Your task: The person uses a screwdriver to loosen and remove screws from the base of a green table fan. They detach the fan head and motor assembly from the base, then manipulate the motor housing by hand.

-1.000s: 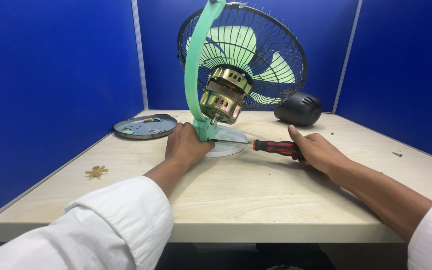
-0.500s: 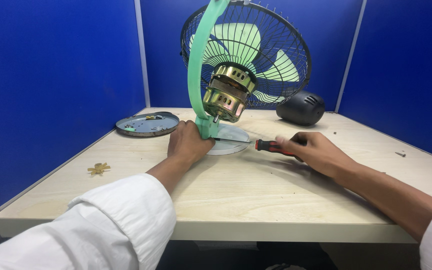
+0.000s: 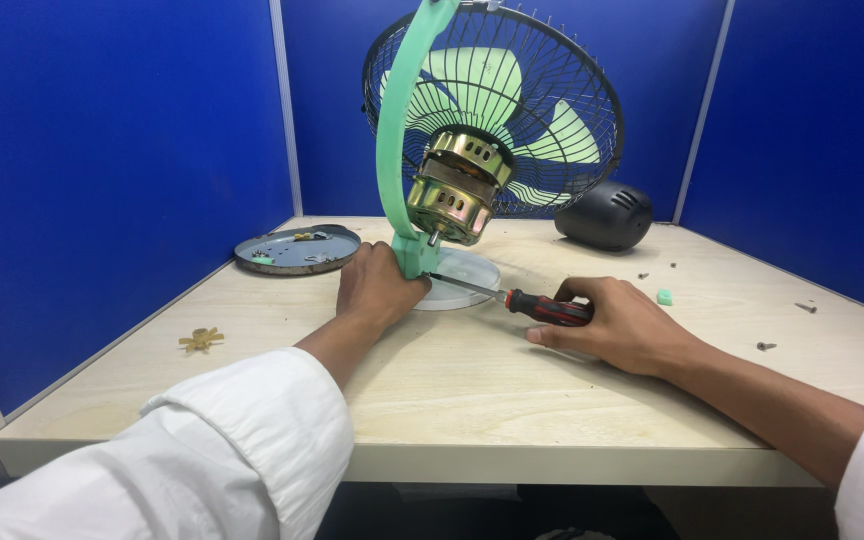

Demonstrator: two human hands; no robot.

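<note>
**Bracing a stripped fan while a screwdriver reaches its foot**

Standing near the middle of the pale wooden bench (image 3: 472, 400), towards its far edge, is the green-bladed table fan with a black wire cage (image 3: 512, 110); its rear cover is off, so the brass-coloured motor (image 3: 457, 185) hangs exposed from the curved green plastic bracket (image 3: 392, 140). The left hand (image 3: 377, 290) is clamped around the foot of that bracket, where it meets the round white base disc (image 3: 467, 275), seemingly to stop the top-heavy fan from tipping or turning. The right hand (image 3: 622, 325) is curled around the red-and-black handle of a screwdriver (image 3: 542, 306), lying low on the bench so the shaft runs almost flat, its tip pointing at the joint beside the left hand.

Behind the right hand, near the far edge, lies the black domed motor cover (image 3: 607, 215). Towards the far left corner sits a round grey plate (image 3: 297, 250) with small parts on it. Loose screws (image 3: 767, 346) lie scattered towards the right edge, and a small yellow star-shaped piece (image 3: 200, 340) rests by the left edge.
</note>
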